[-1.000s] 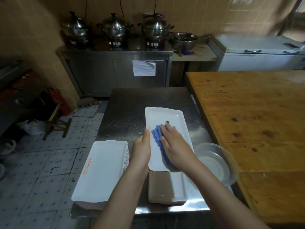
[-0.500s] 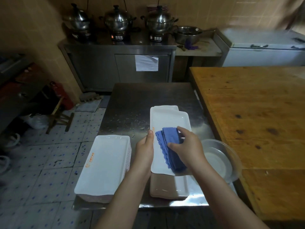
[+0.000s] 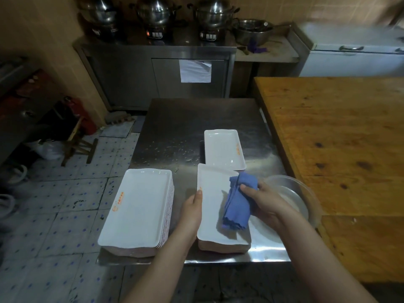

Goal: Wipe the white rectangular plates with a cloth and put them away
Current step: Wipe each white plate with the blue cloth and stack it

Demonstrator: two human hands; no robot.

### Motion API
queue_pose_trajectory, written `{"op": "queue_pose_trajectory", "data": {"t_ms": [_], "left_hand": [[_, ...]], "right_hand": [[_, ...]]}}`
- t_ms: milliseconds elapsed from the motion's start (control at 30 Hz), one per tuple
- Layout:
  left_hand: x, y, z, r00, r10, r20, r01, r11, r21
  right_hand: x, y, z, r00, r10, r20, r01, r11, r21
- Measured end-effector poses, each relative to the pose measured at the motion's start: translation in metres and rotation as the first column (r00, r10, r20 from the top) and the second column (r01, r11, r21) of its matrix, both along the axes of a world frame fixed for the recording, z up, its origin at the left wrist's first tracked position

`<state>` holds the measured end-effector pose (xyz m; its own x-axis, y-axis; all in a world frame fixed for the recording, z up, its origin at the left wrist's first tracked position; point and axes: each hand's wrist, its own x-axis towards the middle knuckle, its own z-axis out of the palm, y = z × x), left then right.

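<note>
A white rectangular plate (image 3: pixel 213 202) tops a short stack at the steel table's near edge. My left hand (image 3: pixel 192 209) grips its left rim, thumb on top. My right hand (image 3: pixel 267 204) is closed on a bunched blue cloth (image 3: pixel 238 206), which rests on the right half of that plate. Another single white plate (image 3: pixel 223 149) lies flat farther back on the table. A taller stack of white plates (image 3: pixel 135 206) with orange print stands to the left, apart from both hands.
A clear glass bowl (image 3: pixel 295 193) sits just right of my right hand, against the wooden table (image 3: pixel 338 149). The steel table (image 3: pixel 185 127) is wet with droplets in the middle. Pots stand on a steel cabinet (image 3: pixel 157 68) at the back. Tiled floor lies left.
The plate I was wiping now lies farther back on the table. Both hands have come back to the near stack's top plate, and the cloth is bunched in my right hand.
</note>
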<state>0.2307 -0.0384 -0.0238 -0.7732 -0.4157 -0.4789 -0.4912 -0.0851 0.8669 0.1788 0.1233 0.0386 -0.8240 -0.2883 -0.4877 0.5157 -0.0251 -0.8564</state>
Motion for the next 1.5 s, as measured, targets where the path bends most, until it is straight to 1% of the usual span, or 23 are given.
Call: {"op": "queue_pose_trajectory", "data": {"t_ms": [100, 167, 267, 400, 433, 500, 533, 600, 633, 700, 767, 933, 1167, 1267, 1433, 1500], "left_hand": [[0.004, 0.001, -0.02, 0.991, -0.096, 0.089, 0.101, 0.993, -0.053], [0.006, 0.002, -0.028, 0.991, -0.1, 0.093, 0.106, 0.992, -0.065], [0.007, 0.002, -0.038, 0.988, -0.095, 0.124, 0.115, 0.978, -0.171], [0.005, 0.001, -0.044, 0.984, -0.119, 0.129, 0.151, 0.95, -0.275], [0.004, 0.001, -0.044, 0.984, -0.128, 0.123, 0.161, 0.933, -0.321], [0.004, 0.002, -0.043, 0.98, -0.15, 0.127, 0.192, 0.872, -0.45], [0.004, 0.002, -0.041, 0.976, -0.167, 0.139, 0.215, 0.823, -0.525], [0.003, 0.0, -0.042, 0.958, -0.215, 0.192, 0.288, 0.696, -0.657], [0.001, -0.002, -0.043, 0.944, -0.237, 0.232, 0.331, 0.638, -0.695], [-0.002, -0.005, -0.047, 0.914, -0.271, 0.303, 0.406, 0.579, -0.707], [-0.005, -0.008, -0.051, 0.885, -0.309, 0.349, 0.466, 0.564, -0.682], [-0.01, -0.014, -0.059, 0.862, -0.343, 0.374, 0.507, 0.618, -0.601], [-0.021, -0.02, -0.056, 0.885, -0.291, 0.362, 0.459, 0.675, -0.578], [-0.038, -0.024, -0.047, 0.913, -0.273, 0.303, 0.402, 0.724, -0.56], [-0.067, -0.024, -0.031, 0.973, -0.189, 0.135, 0.232, 0.825, -0.516], [-0.086, -0.025, -0.026, 0.984, -0.142, 0.109, 0.178, 0.837, -0.518]], "right_hand": [[0.003, 0.001, -0.02, 0.999, -0.047, 0.021, 0.046, 0.999, 0.022], [0.004, 0.001, -0.032, 0.993, -0.1, 0.069, 0.098, 0.995, 0.024], [0.004, 0.004, -0.044, 0.975, -0.172, 0.143, 0.171, 0.985, 0.017], [0.002, 0.005, -0.053, 0.965, -0.197, 0.174, 0.199, 0.98, 0.011], [0.001, 0.005, -0.055, 0.963, -0.2, 0.179, 0.203, 0.979, 0.004], [0.002, 0.003, -0.056, 0.961, -0.195, 0.195, 0.201, 0.98, -0.01], [0.002, 0.002, -0.057, 0.961, -0.189, 0.2, 0.196, 0.981, -0.014], [0.003, 0.0, -0.059, 0.962, -0.181, 0.206, 0.188, 0.982, -0.012], [0.004, -0.001, -0.06, 0.961, -0.18, 0.211, 0.186, 0.983, -0.008], [0.004, -0.002, -0.062, 0.958, -0.182, 0.223, 0.186, 0.983, 0.001], [0.004, -0.003, -0.063, 0.956, -0.184, 0.23, 0.187, 0.982, 0.011], [0.003, -0.005, -0.067, 0.954, -0.186, 0.236, 0.182, 0.983, 0.038], [-0.003, -0.015, -0.069, 0.956, -0.202, 0.215, 0.2, 0.979, 0.03], [-0.01, -0.015, -0.068, 0.959, -0.219, 0.177, 0.216, 0.976, 0.035], [-0.029, -0.012, -0.067, 0.963, -0.231, 0.135, 0.232, 0.973, 0.013], [-0.043, -0.011, -0.067, 0.967, -0.225, 0.121, 0.228, 0.974, -0.009]]}}
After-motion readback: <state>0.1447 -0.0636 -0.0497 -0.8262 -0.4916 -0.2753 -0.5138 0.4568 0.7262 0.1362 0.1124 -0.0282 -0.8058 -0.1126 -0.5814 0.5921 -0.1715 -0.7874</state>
